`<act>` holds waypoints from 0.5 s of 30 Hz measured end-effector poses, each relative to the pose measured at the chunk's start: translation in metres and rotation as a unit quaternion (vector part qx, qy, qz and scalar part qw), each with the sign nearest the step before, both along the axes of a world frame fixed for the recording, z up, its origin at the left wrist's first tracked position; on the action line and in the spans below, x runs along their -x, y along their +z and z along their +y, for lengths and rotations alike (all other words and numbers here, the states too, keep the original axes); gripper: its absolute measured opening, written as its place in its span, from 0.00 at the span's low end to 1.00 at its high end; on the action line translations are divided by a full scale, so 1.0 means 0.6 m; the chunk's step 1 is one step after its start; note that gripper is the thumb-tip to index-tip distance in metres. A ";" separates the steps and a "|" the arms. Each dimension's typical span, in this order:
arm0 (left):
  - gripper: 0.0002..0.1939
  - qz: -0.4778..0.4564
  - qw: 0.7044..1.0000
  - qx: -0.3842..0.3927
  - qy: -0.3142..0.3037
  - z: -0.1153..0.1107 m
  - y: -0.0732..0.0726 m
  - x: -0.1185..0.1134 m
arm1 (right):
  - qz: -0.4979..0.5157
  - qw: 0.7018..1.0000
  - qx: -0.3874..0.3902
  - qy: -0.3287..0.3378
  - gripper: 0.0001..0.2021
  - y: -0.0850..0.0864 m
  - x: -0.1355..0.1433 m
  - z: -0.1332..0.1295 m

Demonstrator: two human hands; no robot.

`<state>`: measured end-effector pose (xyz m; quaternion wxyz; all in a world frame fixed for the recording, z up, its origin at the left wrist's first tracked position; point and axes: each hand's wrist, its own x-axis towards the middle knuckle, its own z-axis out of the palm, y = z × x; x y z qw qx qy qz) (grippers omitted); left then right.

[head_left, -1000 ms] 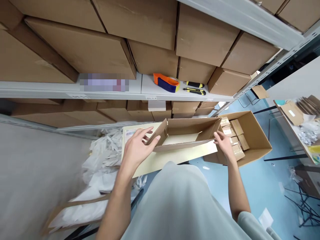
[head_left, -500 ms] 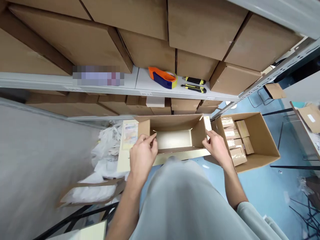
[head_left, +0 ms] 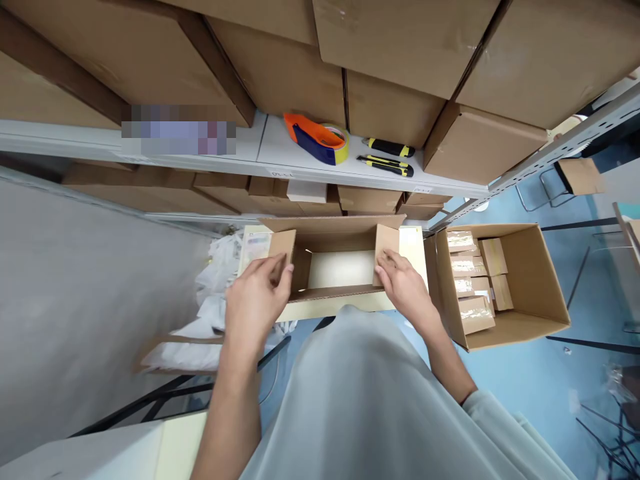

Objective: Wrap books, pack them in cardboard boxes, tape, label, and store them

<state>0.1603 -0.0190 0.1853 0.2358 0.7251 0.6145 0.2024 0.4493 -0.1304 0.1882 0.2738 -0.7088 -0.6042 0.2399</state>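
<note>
An open cardboard box (head_left: 340,235) stands on a pale yellow table (head_left: 413,257), its long flaps up and a pale surface showing at its bottom. At the box's left end, my left hand (head_left: 260,283) pinches the short left flap (head_left: 283,243) between thumb and fingers. My right hand (head_left: 403,280) has its thumb and fingers on the short right flap (head_left: 386,235), at the opposite end.
A larger open carton (head_left: 533,287) with several small taped boxes stands at the right. On the shelf (head_left: 280,150) ahead lie a tape dispenser (head_left: 317,141) and two cutters (head_left: 390,148). White plastic bags (head_left: 220,267) lie at the left.
The short right flap now shows folded inward over the box opening. Both hands have moved left, and the right hand has moved from the box's corner onto that flap. The view has shifted slightly.
</note>
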 end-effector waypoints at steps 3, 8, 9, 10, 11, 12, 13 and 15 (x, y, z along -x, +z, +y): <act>0.21 0.019 0.999 0.002 -0.034 0.015 0.003 -0.004 | 0.009 0.998 0.024 0.050 0.26 -0.008 -0.022 0.020; 0.25 0.063 0.998 -0.005 -0.014 0.044 -0.007 -0.029 | -0.078 0.990 0.063 0.102 0.33 -0.020 -0.044 0.044; 0.25 0.054 0.998 -0.026 0.009 0.052 -0.014 -0.037 | -0.092 0.988 0.071 0.099 0.34 -0.027 -0.044 0.052; 0.27 0.039 0.997 -0.057 0.028 0.062 -0.023 -0.044 | -0.106 0.987 0.074 0.090 0.34 -0.037 -0.043 0.060; 0.31 0.021 0.995 -0.092 0.036 0.073 -0.033 -0.050 | -0.122 0.987 0.068 0.075 0.33 -0.049 -0.041 0.068; 0.35 0.002 0.992 -0.125 0.030 0.085 -0.044 -0.054 | -0.138 0.988 0.049 0.054 0.32 -0.063 -0.039 0.075; 0.38 -0.015 0.989 -0.149 0.012 0.096 -0.055 -0.056 | -0.151 0.988 0.021 0.031 0.31 -0.077 -0.036 0.081; 0.39 -0.037 0.984 -0.171 -0.022 0.114 -0.073 -0.053 | -0.162 0.985 -0.048 -0.010 0.28 -0.104 -0.032 0.087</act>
